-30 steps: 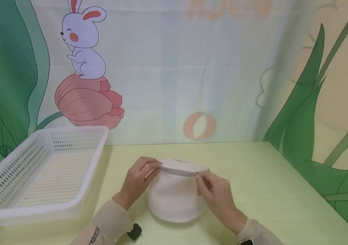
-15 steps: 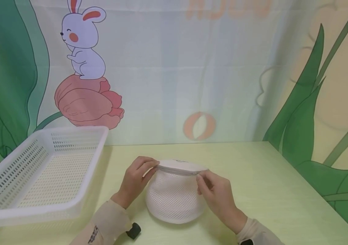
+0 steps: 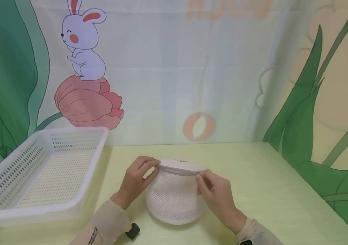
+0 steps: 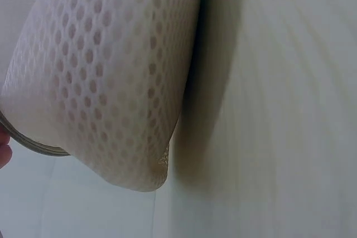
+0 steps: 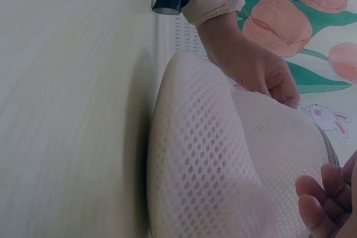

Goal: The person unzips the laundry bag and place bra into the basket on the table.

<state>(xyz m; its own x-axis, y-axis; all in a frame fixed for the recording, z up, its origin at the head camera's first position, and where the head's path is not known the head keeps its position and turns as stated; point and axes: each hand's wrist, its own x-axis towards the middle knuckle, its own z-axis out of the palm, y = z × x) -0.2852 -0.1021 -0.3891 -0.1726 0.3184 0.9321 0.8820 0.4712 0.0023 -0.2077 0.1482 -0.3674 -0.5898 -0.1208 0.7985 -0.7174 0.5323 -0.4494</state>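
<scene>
A white mesh laundry bag (image 3: 175, 200) with a rounded, bulging body stands on the table. Along its upper edge runs a grey zipper (image 3: 177, 170). My left hand (image 3: 135, 180) pinches the zipper's left end between thumb and fingers. At the opposite end, the fingers of my right hand (image 3: 218, 194) pinch the zipper edge; whether they hold a pull tab is hidden. The left wrist view has the honeycomb mesh (image 4: 95, 71) up close, with fingertips at the left border. In the right wrist view, curled right-hand fingers (image 5: 326, 199) lie beside the bag.
To the left stands a white perforated plastic basket (image 3: 80, 200) with nothing visible in it. A black wrist-worn device (image 3: 133, 231) sits by the left sleeve. Behind the pale yellow-green table (image 3: 269, 190) hangs a printed curtain (image 3: 149, 85) with a rabbit and tulips.
The left fingertips have shifted slightly left with the zipper's end, and the bag's body has sagged a little toward me. My right hand has stayed nearly still.
</scene>
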